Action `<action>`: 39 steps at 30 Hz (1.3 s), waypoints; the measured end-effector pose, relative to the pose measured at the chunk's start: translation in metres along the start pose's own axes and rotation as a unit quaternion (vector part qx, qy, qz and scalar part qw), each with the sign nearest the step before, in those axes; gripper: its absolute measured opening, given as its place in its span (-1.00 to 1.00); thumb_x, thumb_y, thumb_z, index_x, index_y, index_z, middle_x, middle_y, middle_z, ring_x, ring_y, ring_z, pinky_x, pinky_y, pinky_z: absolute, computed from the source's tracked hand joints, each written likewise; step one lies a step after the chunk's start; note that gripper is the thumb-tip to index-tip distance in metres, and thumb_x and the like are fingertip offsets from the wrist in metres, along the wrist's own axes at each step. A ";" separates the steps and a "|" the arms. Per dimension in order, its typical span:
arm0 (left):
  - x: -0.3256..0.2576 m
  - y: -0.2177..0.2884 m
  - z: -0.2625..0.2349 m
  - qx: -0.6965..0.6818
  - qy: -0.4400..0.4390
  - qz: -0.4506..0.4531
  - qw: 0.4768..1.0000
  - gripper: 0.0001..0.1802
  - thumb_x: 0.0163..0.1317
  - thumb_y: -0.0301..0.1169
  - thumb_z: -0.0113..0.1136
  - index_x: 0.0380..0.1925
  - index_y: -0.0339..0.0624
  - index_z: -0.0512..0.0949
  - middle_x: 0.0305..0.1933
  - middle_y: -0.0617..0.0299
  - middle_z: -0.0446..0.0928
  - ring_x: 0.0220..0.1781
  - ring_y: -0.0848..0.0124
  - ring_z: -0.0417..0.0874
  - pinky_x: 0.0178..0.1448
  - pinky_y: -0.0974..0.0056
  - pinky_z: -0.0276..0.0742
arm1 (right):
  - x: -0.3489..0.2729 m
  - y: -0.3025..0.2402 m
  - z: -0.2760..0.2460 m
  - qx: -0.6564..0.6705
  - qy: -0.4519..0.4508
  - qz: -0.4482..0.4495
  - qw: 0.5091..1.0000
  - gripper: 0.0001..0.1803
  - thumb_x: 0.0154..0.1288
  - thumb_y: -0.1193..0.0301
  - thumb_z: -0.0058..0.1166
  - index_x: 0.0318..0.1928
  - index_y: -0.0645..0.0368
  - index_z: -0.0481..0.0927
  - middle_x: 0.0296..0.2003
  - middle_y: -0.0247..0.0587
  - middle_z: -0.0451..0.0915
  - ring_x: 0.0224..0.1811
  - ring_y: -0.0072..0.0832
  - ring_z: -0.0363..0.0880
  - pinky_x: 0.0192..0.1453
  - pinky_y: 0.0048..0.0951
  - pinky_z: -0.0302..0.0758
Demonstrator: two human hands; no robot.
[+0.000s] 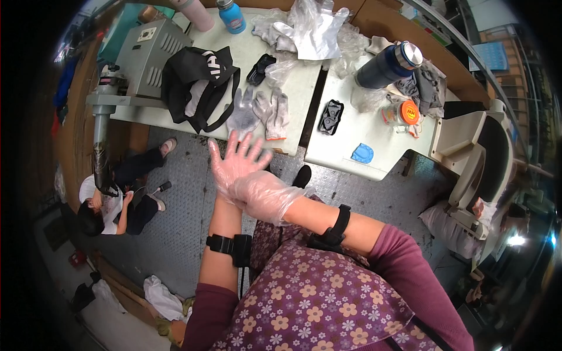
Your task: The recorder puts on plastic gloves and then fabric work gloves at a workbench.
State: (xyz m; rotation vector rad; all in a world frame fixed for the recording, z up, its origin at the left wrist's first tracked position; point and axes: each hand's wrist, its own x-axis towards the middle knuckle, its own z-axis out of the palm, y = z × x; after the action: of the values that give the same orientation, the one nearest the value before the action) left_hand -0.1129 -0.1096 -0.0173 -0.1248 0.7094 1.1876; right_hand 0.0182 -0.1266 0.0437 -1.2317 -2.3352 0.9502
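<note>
My left hand (237, 159) is raised with its fingers spread wide, covered by a thin clear plastic glove. My right hand (264, 196), also in a clear plastic glove, crosses in front and grips the left glove's cuff at the wrist. Both forearms wear black straps. Just beyond my left fingertips, a pair of grey knit work gloves (259, 114) lies at the near edge of the pale table (293, 88). A heap of crumpled clear plastic gloves (316, 29) sits at the table's far side.
On the table are a black bag (199, 82), a grey metal box (149, 52), a dark blue flask (386, 64), an orange-lidded jar (404, 112) and a small black case (331, 116). A person (117, 205) sits on the floor at left. A beige chair (480, 158) stands at right.
</note>
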 end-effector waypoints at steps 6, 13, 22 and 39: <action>0.013 -0.006 0.005 -0.104 0.159 0.136 0.972 -0.05 0.31 0.17 0.26 0.53 -0.06 0.14 0.66 0.10 -0.01 0.69 0.14 -0.04 0.65 -0.15 -0.02 | -0.012 0.028 -0.014 0.024 -0.125 0.104 0.986 -0.72 0.28 0.28 0.06 -0.30 0.22 0.73 -0.31 0.17 0.70 -0.21 0.04 0.72 -0.10 -0.06 0.63; 0.011 -0.027 0.012 -0.045 -0.008 0.112 0.993 0.11 0.28 0.43 0.02 0.60 0.01 -0.04 0.72 0.27 -0.25 0.73 0.17 -0.25 0.68 -0.20 -0.19 | -0.012 0.030 -0.024 0.009 -0.304 0.043 0.952 -0.66 0.33 0.25 0.03 -0.23 0.24 0.75 -0.30 0.16 0.72 -0.25 0.05 0.73 -0.13 -0.04 0.62; 0.069 -0.069 -0.038 0.588 0.158 0.296 0.736 -0.69 0.16 -0.51 0.38 -0.06 -0.15 0.67 -0.08 0.19 0.65 -0.04 0.32 0.67 0.16 0.23 0.55 | -0.056 0.055 -0.038 0.256 -0.249 0.102 0.928 -0.48 0.48 0.14 -0.22 -0.30 0.39 0.58 -0.37 0.10 0.66 -0.29 -0.02 0.64 -0.03 -0.05 0.53; 0.135 -0.018 0.001 0.553 0.117 0.128 0.815 -0.77 0.31 -0.35 0.31 -0.09 -0.18 0.70 -0.17 0.34 0.63 -0.22 0.50 0.61 -0.10 0.35 0.52 | -0.071 0.084 -0.043 0.533 0.099 0.339 0.769 -0.58 0.47 0.13 0.04 0.05 0.25 0.56 -0.31 -0.36 0.51 -0.35 -0.59 0.41 -0.21 -0.51 0.43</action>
State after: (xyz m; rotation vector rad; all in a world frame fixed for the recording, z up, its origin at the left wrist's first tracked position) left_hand -0.0711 -0.0083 -0.0974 0.8422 1.5779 0.8447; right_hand 0.1333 -0.1340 0.0183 -1.4544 -0.7585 1.8538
